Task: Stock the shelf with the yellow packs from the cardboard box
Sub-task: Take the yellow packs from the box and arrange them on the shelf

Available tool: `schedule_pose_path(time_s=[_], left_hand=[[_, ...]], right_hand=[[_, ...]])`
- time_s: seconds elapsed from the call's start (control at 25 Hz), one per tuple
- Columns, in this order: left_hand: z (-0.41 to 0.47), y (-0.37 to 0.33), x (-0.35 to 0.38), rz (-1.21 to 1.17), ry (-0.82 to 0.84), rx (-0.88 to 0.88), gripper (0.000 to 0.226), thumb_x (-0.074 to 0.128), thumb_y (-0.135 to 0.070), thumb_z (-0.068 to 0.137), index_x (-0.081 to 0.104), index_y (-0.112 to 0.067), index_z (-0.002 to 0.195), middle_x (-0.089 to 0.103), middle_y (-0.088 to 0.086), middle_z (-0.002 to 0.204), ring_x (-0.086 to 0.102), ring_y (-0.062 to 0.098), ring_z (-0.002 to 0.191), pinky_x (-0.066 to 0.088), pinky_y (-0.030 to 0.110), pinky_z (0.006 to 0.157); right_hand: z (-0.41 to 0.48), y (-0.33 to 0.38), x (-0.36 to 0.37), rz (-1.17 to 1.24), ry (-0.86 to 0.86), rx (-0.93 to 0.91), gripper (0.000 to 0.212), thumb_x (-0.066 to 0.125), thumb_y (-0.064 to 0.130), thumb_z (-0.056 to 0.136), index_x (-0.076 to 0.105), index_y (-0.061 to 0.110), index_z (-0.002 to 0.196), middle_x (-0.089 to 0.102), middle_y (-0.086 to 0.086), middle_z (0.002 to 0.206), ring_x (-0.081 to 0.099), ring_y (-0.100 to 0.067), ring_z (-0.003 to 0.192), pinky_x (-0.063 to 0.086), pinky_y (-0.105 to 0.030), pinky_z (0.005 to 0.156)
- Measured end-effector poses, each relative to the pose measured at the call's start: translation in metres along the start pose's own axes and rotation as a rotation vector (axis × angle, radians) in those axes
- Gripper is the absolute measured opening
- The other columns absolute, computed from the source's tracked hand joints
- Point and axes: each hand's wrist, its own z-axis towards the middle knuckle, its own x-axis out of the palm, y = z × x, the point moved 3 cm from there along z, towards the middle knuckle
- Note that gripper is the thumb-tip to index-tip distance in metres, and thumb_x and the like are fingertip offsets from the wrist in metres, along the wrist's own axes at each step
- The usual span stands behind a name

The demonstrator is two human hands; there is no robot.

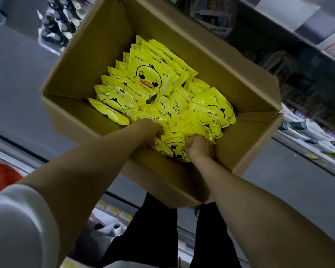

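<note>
An open cardboard box [108, 35] sits on the floor below me, filled with several yellow packs [149, 74] printed with a duck face. Both my hands reach into its near end. My left hand [149, 132] curls its fingers around the left side of a small bunch of packs [175, 147]. On the right side of the same bunch, my right hand [198, 148] grips with bent fingers. The fingertips of both hands are hidden among the packs.
Shelves [315, 132] with white and blue packaged goods run along the right. At the upper left a rack holds dark bottles [56, 26]. A shelf edge with price tags [114, 209] lies at the lower left. My legs in black trousers [153, 229] stand under the box's near flap.
</note>
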Motion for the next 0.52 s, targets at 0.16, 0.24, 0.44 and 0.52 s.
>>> schedule_pose_path(time_s=[0.16, 0.24, 0.44, 0.52], left_hand=[[0.003, 0.000, 0.003, 0.000, -0.009, -0.005, 0.053, 0.079, -0.045, 0.073, 0.064, -0.034, 0.123, 0.058, -0.004, 0.133, 0.053, 0.026, 0.122, 0.049, 0.045, 0.097], [0.004, 0.000, 0.004, 0.004, -0.015, -0.009, 0.051, 0.079, -0.045, 0.074, 0.065, -0.033, 0.122, 0.059, -0.004, 0.131, 0.053, 0.026, 0.122, 0.048, 0.043, 0.097], [0.008, 0.002, 0.002, -0.038, -0.035, -0.058, 0.050, 0.080, -0.039, 0.074, 0.067, -0.029, 0.122, 0.061, 0.002, 0.127, 0.055, 0.026, 0.119, 0.050, 0.041, 0.093], [0.009, 0.000, 0.003, -0.045, -0.041, -0.068, 0.048, 0.080, -0.038, 0.075, 0.068, -0.028, 0.120, 0.062, 0.002, 0.124, 0.056, 0.026, 0.118, 0.050, 0.040, 0.092]], right_hand=[[-0.009, 0.002, 0.009, 0.222, -0.095, 0.072, 0.047, 0.079, 0.029, 0.083, 0.060, 0.009, 0.121, 0.064, -0.011, 0.123, 0.060, -0.030, 0.116, 0.049, -0.033, 0.080], [-0.012, 0.000, 0.011, 0.376, -0.136, 0.122, 0.069, 0.083, 0.027, 0.078, 0.046, 0.006, 0.132, 0.056, -0.015, 0.134, 0.054, -0.033, 0.125, 0.048, -0.036, 0.092], [0.000, -0.005, 0.010, 0.353, -0.006, 0.137, 0.063, 0.086, 0.041, 0.072, 0.059, 0.013, 0.121, 0.064, -0.009, 0.122, 0.059, -0.033, 0.117, 0.050, -0.037, 0.087], [0.001, -0.004, 0.009, 0.263, 0.058, 0.088, 0.042, 0.080, 0.046, 0.077, 0.068, 0.015, 0.103, 0.065, -0.006, 0.101, 0.060, -0.032, 0.105, 0.047, -0.034, 0.079]])
